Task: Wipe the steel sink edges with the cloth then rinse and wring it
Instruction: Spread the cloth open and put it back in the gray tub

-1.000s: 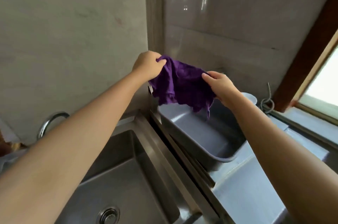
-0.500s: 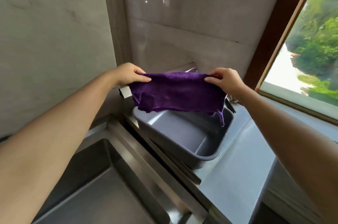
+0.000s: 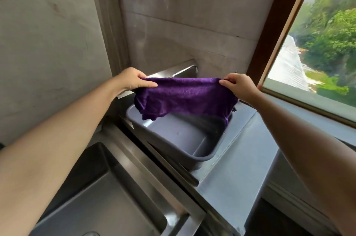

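Observation:
A purple cloth (image 3: 185, 99) is stretched wide in the air between both hands. My left hand (image 3: 134, 79) pinches its left top corner and my right hand (image 3: 238, 85) pinches its right top corner. The cloth hangs over a grey plastic basin (image 3: 200, 149), its lower edge loose and uneven. The steel sink (image 3: 107, 193) lies below and to the left, with its broad steel edge (image 3: 154, 170) running diagonally between the sink bowl and the basin.
The basin rests on a grey counter (image 3: 238, 168) right of the sink. A steel ledge (image 3: 183, 70) sits at the wall behind the cloth. A window (image 3: 316, 43) with a wooden frame fills the right side. Walls close in on the left and behind.
The cloth went from bunched between the hands to spread out flat and wide. Both hands moved apart, and the view swung right towards the window.

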Tool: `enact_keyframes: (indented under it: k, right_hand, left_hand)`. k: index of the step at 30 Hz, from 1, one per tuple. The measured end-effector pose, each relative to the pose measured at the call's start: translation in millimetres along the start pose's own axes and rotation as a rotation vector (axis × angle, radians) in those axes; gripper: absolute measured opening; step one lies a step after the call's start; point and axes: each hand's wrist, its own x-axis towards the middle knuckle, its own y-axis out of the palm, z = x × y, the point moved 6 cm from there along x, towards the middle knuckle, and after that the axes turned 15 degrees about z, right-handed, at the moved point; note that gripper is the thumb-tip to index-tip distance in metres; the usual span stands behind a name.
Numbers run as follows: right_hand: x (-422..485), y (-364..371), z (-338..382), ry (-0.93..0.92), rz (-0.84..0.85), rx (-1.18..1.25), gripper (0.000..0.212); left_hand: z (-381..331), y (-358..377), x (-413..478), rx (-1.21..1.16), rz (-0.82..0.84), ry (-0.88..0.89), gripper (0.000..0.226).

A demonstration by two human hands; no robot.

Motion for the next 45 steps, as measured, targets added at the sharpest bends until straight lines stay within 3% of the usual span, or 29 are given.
enact_keyframes:
  k: [4, 7, 12, 15, 18, 20, 21, 25, 28, 30, 35, 40, 43, 45]
  right_hand:
    - [0.3, -6.5, -7.9, 0.167, -0.065, 0.118, 0.029]
    - [-0.3, -0.6, 6.3, 0.254, -0.027, 0.352, 0.025]
    - [-7.8, 18.0, 64.5, 0.184, 0.253, 0.847, 0.012]
    - [-17.1, 18.5, 96.7, 0.099, 0.538, 1.014, 0.025]
    - [-26.5, 8.3, 104.0, 0.047, 0.676, 0.943, 0.026]
    - [-27.9, 0.0, 98.3, 0.019, 0.685, 0.882, 0.03]
    - [-25.7, -4.3, 93.0, 0.005, 0.653, 0.825, 0.031]
    - [-9.6, -20.2, 69.7, -0.081, 0.428, 0.345, 0.034]
    - [-13.3, 8.0, 60.0, -0.076, 0.704, 0.228, 0.045]
    - [-12.5, 24.3, 53.2, -0.057, 0.779, 0.271, 0.042]
    - [6.3, 19.7, 44.2, -0.055, 0.575, 0.393, 0.025]
    - [29.9, 37.6, 33.9, -0.061, 0.471, 0.702, 0.008]
    - [47.9, 70.0, 9.7, -0.001, 0.306, 0.806, 0.011]
    - [61.4, 86.4, -6.3, 0.047, 0.11, 0.721, 0.021]
  left_hand:
    - [3.6, 12.5, 3.1, -0.224, 0.042, -0.057, 0.021]
    - [-10.2, 31.8, 6.4, -0.315, 0.055, -0.071, 0.016]
    - [-60.7, 71.7, 8.8, -0.432, 0.129, -0.044, 0.02]
    - [-85.1, 82.4, 1.9, -0.378, 0.211, -0.028, 0.038]
    - [-92.6, 80.7, -1.3, -0.283, 0.31, 0.012, 0.042]
    - [-94.8, 77.8, -2.2, -0.264, 0.394, 0.068, 0.021]
    - [-95.9, 76.6, -2.5, -0.247, 0.428, 0.088, 0.012]
    - [-98.0, 68.8, -1.5, -0.12, 0.495, 0.123, 0.026]
    - [-99.2, 63.1, -3.9, -0.108, 0.554, 0.159, 0.031]
    - [-96.3, 56.5, -3.6, -0.109, 0.567, 0.17, 0.032]
    - [-63.6, 35.6, 9.5, -0.002, 0.514, 0.099, 0.031]
    - [-32.1, 35.2, 29.0, -0.102, 0.365, 0.099, 0.019]
    - [-9.5, 50.3, 42.4, -0.342, 0.232, 0.117, 0.016]
    - [9.2, 69.8, 49.3, -0.616, 0.163, 0.094, 0.018]
